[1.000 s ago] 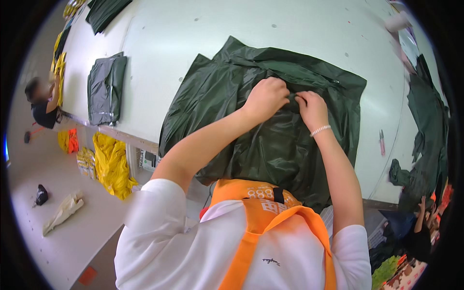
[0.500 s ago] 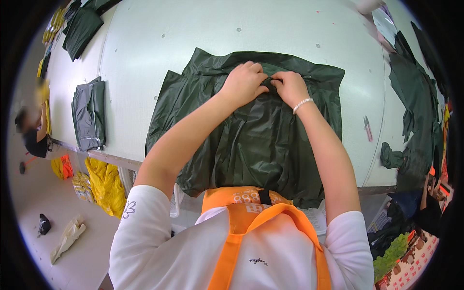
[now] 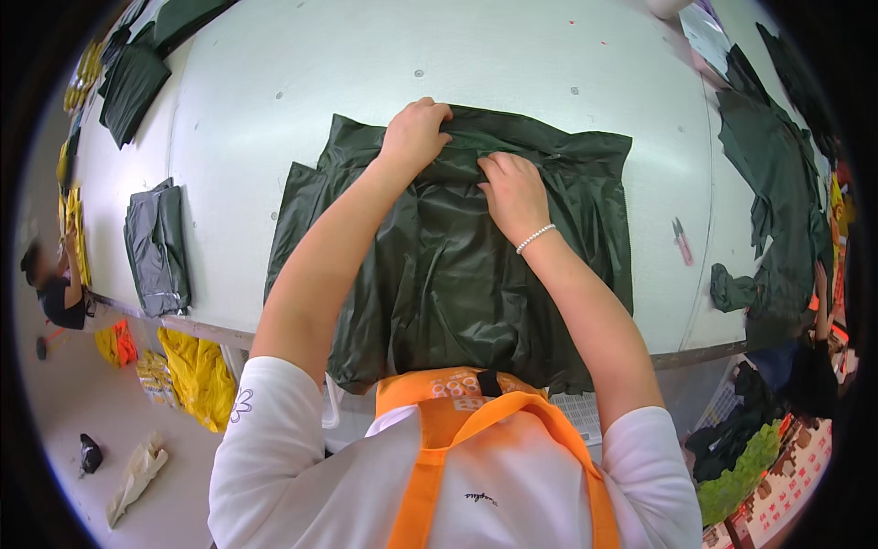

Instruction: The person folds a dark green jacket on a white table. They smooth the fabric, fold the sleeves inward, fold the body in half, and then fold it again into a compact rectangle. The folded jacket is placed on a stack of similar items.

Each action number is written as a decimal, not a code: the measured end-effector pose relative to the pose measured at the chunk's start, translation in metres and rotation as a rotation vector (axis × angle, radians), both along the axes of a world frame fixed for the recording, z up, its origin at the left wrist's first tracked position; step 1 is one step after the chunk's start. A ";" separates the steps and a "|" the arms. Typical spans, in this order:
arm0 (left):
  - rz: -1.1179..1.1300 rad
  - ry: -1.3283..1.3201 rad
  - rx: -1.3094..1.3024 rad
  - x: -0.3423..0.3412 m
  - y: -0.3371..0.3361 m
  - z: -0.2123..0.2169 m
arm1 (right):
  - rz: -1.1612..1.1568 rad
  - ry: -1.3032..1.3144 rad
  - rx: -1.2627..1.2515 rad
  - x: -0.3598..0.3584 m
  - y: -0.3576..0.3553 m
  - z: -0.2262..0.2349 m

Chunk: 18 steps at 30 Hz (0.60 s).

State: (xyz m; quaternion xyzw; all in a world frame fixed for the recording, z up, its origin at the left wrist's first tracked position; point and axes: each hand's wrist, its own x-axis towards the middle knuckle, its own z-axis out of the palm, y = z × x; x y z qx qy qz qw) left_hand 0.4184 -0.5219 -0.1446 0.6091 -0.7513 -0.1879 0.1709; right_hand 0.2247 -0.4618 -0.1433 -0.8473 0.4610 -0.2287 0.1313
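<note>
A dark green garment (image 3: 457,302) of shiny, thin fabric lies spread on the table in front of me, its near edge hanging over the front toward my orange apron. My left hand (image 3: 417,135) is at its far edge, fingers curled over the cloth and thumb apart from them, gripping a fold. Lower and to the right, my right hand (image 3: 518,190) has its fingers bent together on the fabric below the far band, closed on the cloth; its fingertips are partly hidden. A beaded bracelet circles my right wrist.
Small snips (image 3: 682,242) with pink handles lie right of the garment. A folded dark green bundle (image 3: 157,247) sits at left, another stack (image 3: 133,91) behind it. Dark green pieces (image 3: 777,183) cover the right end. Yellow garments (image 3: 197,375) hang below the table; a person (image 3: 60,288) works far left.
My hands have moved apart: the left went up to the garment's far edge, the right came down slightly nearer me. The far band lies flatter between them. The view has shifted a little.
</note>
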 end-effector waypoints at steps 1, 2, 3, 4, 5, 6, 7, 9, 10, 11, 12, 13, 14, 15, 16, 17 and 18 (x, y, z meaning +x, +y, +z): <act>-0.030 -0.047 0.009 0.001 -0.004 0.002 | 0.015 0.010 -0.001 -0.001 -0.003 -0.001; -0.055 -0.049 0.048 0.005 -0.009 0.003 | 0.026 0.009 0.004 -0.002 -0.005 -0.001; -0.080 -0.035 0.066 0.009 -0.013 0.001 | 0.037 0.007 0.009 -0.002 -0.006 0.000; -0.103 -0.024 0.085 0.013 -0.017 -0.002 | 0.049 0.003 0.015 -0.002 -0.007 0.000; -0.131 -0.021 0.042 0.016 -0.019 -0.006 | 0.048 0.009 0.010 -0.001 -0.008 0.002; -0.158 -0.019 -0.002 0.018 -0.020 -0.010 | 0.058 0.006 0.010 -0.001 -0.008 0.001; -0.190 -0.014 -0.044 0.015 -0.021 -0.005 | 0.063 0.004 0.012 -0.002 -0.010 0.000; -0.098 0.087 -0.091 0.016 -0.021 0.007 | 0.074 0.007 0.057 -0.005 -0.014 -0.001; -0.055 0.141 -0.114 0.014 -0.019 0.022 | 0.074 0.013 0.098 -0.007 -0.019 0.003; -0.087 0.151 -0.242 0.011 -0.016 0.037 | 0.071 0.019 0.142 -0.009 -0.025 0.007; -0.142 0.091 -0.261 0.010 -0.011 0.047 | 0.014 0.011 0.256 -0.011 -0.035 0.010; -0.192 0.024 -0.282 0.011 -0.003 0.057 | -0.037 -0.002 0.370 -0.011 -0.048 0.014; -0.242 -0.041 -0.302 0.011 0.003 0.063 | -0.090 -0.016 0.485 -0.011 -0.060 0.016; -0.278 -0.092 -0.326 0.009 0.009 0.059 | -0.139 0.014 0.517 -0.011 -0.070 0.015; -0.250 -0.162 -0.282 0.008 0.016 0.055 | -0.159 0.035 0.529 -0.008 -0.076 0.017; -0.247 -0.220 -0.286 0.003 0.020 0.049 | -0.178 0.058 0.544 -0.005 -0.081 0.017; -0.244 -0.277 -0.289 -0.004 0.022 0.043 | -0.197 0.081 0.558 -0.001 -0.083 0.018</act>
